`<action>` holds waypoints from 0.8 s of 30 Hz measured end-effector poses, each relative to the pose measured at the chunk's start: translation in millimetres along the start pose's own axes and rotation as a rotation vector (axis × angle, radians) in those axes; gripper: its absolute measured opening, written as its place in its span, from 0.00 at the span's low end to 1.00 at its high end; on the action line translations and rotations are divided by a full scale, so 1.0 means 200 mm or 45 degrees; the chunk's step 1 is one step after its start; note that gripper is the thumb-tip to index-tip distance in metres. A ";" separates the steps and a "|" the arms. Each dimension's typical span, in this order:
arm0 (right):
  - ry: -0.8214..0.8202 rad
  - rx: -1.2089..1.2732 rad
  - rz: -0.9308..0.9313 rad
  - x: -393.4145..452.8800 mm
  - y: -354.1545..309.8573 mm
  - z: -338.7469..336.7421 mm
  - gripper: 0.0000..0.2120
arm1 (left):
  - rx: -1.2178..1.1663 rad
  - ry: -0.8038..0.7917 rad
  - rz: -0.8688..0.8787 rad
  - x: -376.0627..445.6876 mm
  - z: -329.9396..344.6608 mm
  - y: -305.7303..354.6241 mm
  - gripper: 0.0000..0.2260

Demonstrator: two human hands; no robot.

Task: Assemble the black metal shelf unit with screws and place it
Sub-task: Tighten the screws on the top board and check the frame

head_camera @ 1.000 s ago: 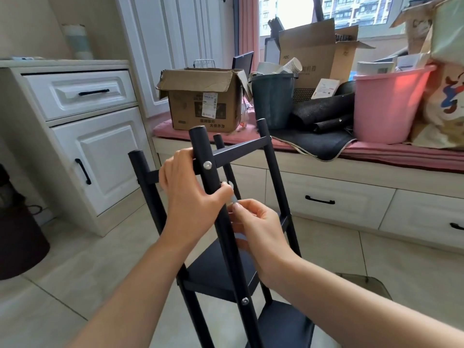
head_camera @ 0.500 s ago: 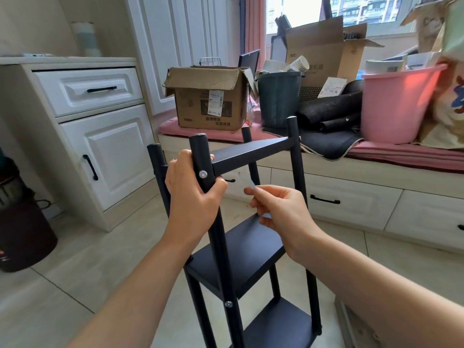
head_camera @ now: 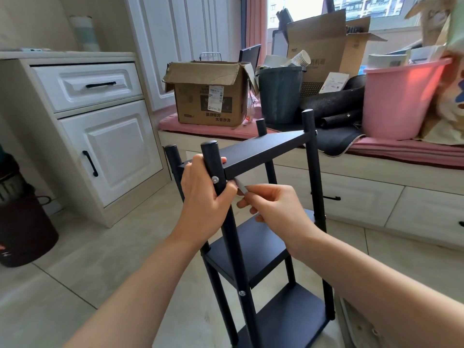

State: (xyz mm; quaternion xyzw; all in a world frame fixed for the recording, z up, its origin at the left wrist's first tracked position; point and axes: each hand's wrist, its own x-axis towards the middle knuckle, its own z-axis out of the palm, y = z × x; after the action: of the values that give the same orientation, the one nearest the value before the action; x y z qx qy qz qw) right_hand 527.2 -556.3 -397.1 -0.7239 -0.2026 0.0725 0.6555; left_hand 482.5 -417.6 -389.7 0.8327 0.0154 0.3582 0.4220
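1. The black shelf unit (head_camera: 261, 156) stands upright on the pale tiled floor (head_camera: 82, 267), directly in front of the person, with three black shelves stacked between four round posts.
2. The left hand (head_camera: 204, 197) wraps its fingers around the nearest post just below the top shelf, beside a silver screw head (head_camera: 215, 179).
3. The right hand (head_camera: 273, 209) pinches a small silver tool (head_camera: 240, 186) between thumb and fingers, its tip close to the post under the top shelf; what kind of tool it is cannot be told.
4. A second screw (head_camera: 242, 293) shows lower on the same post, at the level of the middle shelf.
5. To the left stands a white cabinet (head_camera: 100, 136) with a drawer and a door, both with black handles, under a pale counter (head_camera: 65, 56).
6. A dark round bin (head_camera: 22, 229) sits on the floor at the far left.
7. Behind the shelf unit runs a window bench with white drawers (head_camera: 364, 199) and a pink cushion (head_camera: 406, 151) on top.
8. On the cushion stand an open cardboard box (head_camera: 211, 96), a dark green bucket (head_camera: 280, 94), rolled black mats (head_camera: 334, 106) and a pink bucket (head_camera: 399, 99).
9. A larger open carton (head_camera: 324, 46) leans against the bright window behind them.
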 end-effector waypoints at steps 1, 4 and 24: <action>-0.015 -0.025 -0.012 0.00 0.00 -0.01 0.12 | 0.005 -0.005 0.000 0.01 -0.01 0.00 0.15; -0.030 -0.077 -0.039 0.00 0.01 -0.01 0.10 | 0.010 -0.031 -0.017 0.03 -0.03 -0.02 0.16; 0.156 -0.269 -0.403 0.06 0.09 0.04 0.08 | -0.174 -0.256 0.042 0.07 -0.13 -0.07 0.10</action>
State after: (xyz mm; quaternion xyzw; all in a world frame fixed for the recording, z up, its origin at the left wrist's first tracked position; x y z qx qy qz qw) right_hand 538.7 -545.3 -413.2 -0.7508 -0.2803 -0.0973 0.5902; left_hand 480.7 -386.9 -382.3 0.8339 -0.0651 0.2799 0.4713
